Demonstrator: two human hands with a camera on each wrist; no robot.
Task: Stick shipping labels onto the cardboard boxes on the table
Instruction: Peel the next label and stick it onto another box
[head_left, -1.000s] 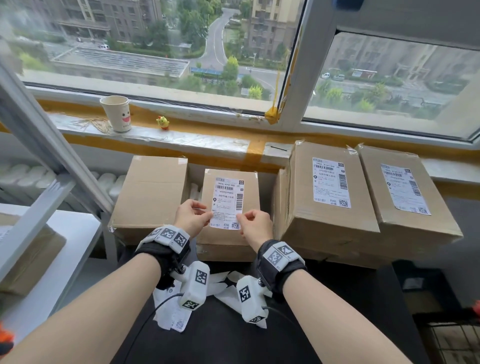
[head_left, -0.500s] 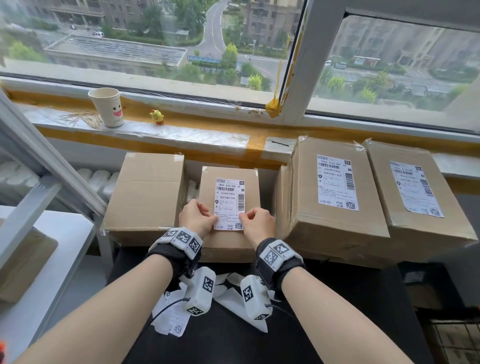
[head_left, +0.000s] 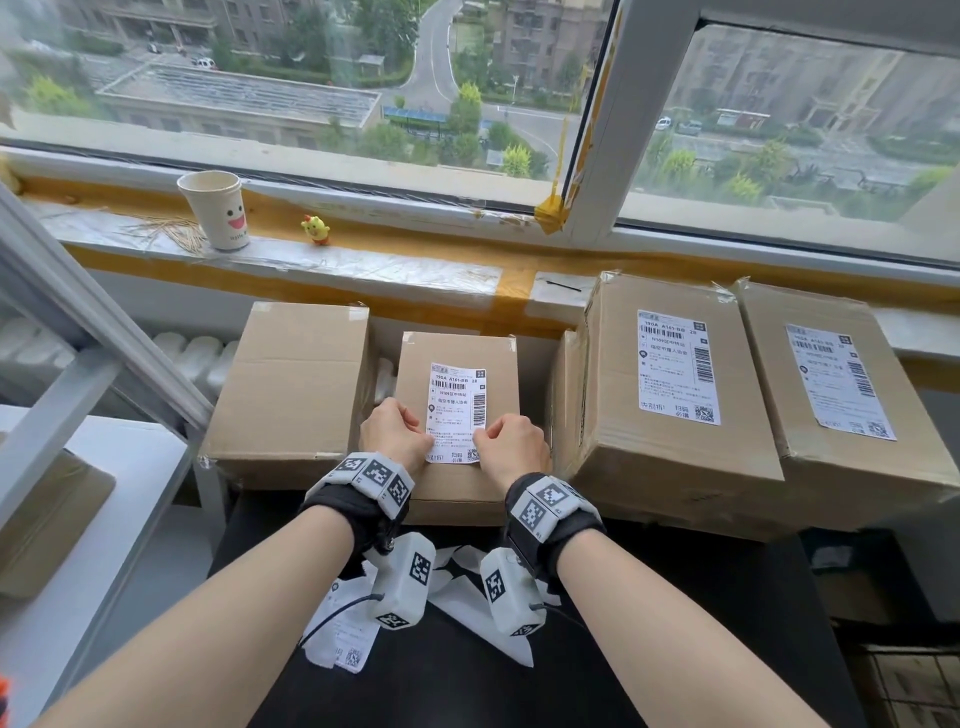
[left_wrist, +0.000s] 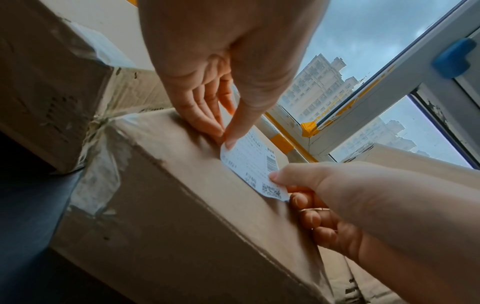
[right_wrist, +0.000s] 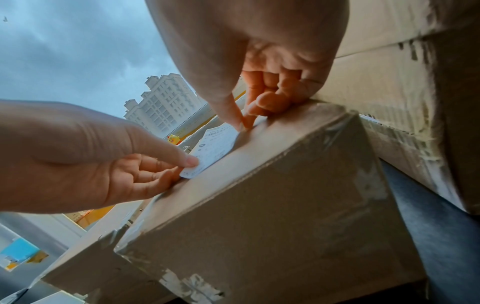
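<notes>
My left hand (head_left: 397, 434) and right hand (head_left: 511, 446) each pinch a lower side edge of the shipping label (head_left: 456, 411), thumb on top, holding it against the small middle box (head_left: 457, 364) on the black tabletop (head_left: 675, 623), between larger cartons.

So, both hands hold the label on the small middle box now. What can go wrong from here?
1. The label near corners look slightly lifted under the left hand and right hand; pressing unevenly may leave a wrinkle or bubble.
2. It may end up crooked on the small box.
3. The plain box on the left has no label yet.
</notes>
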